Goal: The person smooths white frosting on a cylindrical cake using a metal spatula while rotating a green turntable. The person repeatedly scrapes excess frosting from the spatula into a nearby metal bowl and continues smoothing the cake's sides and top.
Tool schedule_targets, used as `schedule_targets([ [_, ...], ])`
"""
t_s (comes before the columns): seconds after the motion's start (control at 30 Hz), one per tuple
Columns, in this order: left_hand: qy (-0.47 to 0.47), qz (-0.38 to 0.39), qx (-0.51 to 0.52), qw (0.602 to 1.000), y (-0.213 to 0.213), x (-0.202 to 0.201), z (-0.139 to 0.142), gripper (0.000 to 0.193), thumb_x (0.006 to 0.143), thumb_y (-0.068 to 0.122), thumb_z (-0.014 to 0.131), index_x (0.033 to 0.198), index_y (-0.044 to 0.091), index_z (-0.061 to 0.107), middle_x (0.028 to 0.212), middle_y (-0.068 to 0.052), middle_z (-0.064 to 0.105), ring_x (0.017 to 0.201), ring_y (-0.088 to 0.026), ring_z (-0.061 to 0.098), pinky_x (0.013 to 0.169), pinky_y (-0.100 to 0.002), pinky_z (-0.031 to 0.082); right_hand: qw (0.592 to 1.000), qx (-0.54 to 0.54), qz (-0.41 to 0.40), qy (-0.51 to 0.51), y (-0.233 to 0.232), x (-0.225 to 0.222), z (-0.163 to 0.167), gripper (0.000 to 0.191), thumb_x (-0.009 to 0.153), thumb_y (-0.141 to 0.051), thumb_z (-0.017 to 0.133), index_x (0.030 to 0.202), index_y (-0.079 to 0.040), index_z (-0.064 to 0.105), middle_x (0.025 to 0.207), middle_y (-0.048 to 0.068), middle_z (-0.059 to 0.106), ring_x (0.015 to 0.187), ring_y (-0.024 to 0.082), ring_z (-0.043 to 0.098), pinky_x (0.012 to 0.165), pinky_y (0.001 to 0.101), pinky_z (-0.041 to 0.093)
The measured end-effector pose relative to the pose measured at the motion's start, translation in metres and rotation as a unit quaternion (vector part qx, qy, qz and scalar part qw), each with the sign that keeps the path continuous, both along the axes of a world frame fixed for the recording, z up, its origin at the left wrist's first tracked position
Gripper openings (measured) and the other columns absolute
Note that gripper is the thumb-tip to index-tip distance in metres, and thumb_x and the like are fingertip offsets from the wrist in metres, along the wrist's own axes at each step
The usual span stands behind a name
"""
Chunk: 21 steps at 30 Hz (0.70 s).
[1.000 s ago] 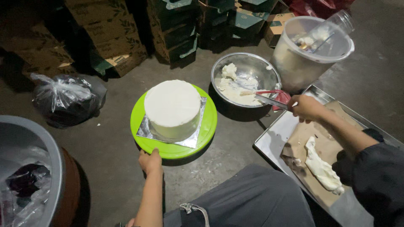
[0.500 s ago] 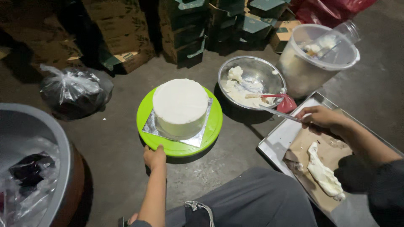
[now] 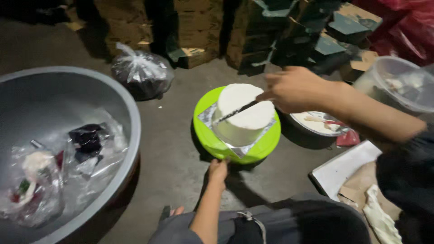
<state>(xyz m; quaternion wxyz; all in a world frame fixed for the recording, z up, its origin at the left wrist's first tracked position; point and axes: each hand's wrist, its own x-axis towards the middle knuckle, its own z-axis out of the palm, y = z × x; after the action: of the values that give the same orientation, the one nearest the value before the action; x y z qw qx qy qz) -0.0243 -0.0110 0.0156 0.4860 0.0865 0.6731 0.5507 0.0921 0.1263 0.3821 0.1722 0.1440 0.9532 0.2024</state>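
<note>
While the left hand [image 3: 218,171] is gripping the green turntable's [image 3: 212,143] near rim, the right hand [image 3: 294,88] is closed on a spatula [image 3: 235,111] — blade lying across the white cake's [image 3: 244,113] top, long axis running left-near from the fingers.

Dim scene; light falls from above near the camera, strongest at frame centre. White cake [image 3: 244,113] slightly overexposed, little surface detail. Right hand [image 3: 294,90] motion-blurred and soft. Boxes [image 3: 271,31] along the top edge sink into deep shadow. Dark shadow under the green turntable [image 3: 212,142]. Corners darken; grain throughout.
</note>
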Motion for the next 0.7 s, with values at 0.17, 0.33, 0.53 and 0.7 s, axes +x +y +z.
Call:
schedule_targets([
  [0.17, -0.001, 0.14, 0.158, 0.977, 0.018, -0.007, 0.014, 0.034, 0.088, 0.008, 0.066, 0.121, 0.002, 0.063, 0.104, -0.01, 0.07, 0.091, -0.025, 0.063, 0.081, -0.039, 0.049, 0.971, 0.088, 0.171, -0.14, -0.017, -0.102, -0.01, 0.027, 0.08, -0.024, 0.067, 0.105, -0.02, 0.077, 0.114, 0.005, 0.064, 0.112, 0.025, 0.06, 0.091, 0.0405, 0.048],
  [0.33, 0.038, 0.148, 0.18, 0.972, 0.022, -0.013, 0.029, 0.035, 0.086, 0.006, 0.069, 0.12, -0.001, 0.062, 0.112, -0.013, 0.072, 0.102, -0.026, 0.068, 0.092, -0.037, 0.051, 0.958, 0.089, 0.213, -0.172, -0.013, -0.137, -0.038, 0.014, 0.086, -0.02, 0.066, 0.087, -0.014, 0.079, 0.108, 0.006, 0.068, 0.113, 0.024, 0.062, 0.096, 0.0393, 0.049],
  [0.53, -0.019, 0.18, 0.154, 0.971, 0.019, -0.008, 0.042, 0.049, 0.081, 0.004, 0.068, 0.13, 0.001, 0.058, 0.122, -0.015, 0.07, 0.109, -0.026, 0.067, 0.096, -0.036, 0.05, 0.944, 0.1, 0.218, -0.229, -0.012, -0.149, -0.062, 0.014, 0.086, -0.022, 0.068, 0.091, -0.016, 0.079, 0.119, 0.006, 0.067, 0.115, 0.023, 0.062, 0.098, 0.0384, 0.049],
  [0.7, 0.03, 0.158, 0.102, 0.982, 0.023, -0.015, 0.017, 0.05, 0.081, 0.007, 0.073, 0.127, -0.004, 0.059, 0.121, -0.019, 0.071, 0.106, -0.028, 0.068, 0.093, -0.038, 0.052, 0.952, 0.097, 0.219, -0.19, -0.009, -0.149, -0.078, 0.016, 0.087, -0.026, 0.066, 0.09, -0.017, 0.08, 0.115, 0.007, 0.07, 0.111, 0.023, 0.065, 0.091, 0.0391, 0.051],
])
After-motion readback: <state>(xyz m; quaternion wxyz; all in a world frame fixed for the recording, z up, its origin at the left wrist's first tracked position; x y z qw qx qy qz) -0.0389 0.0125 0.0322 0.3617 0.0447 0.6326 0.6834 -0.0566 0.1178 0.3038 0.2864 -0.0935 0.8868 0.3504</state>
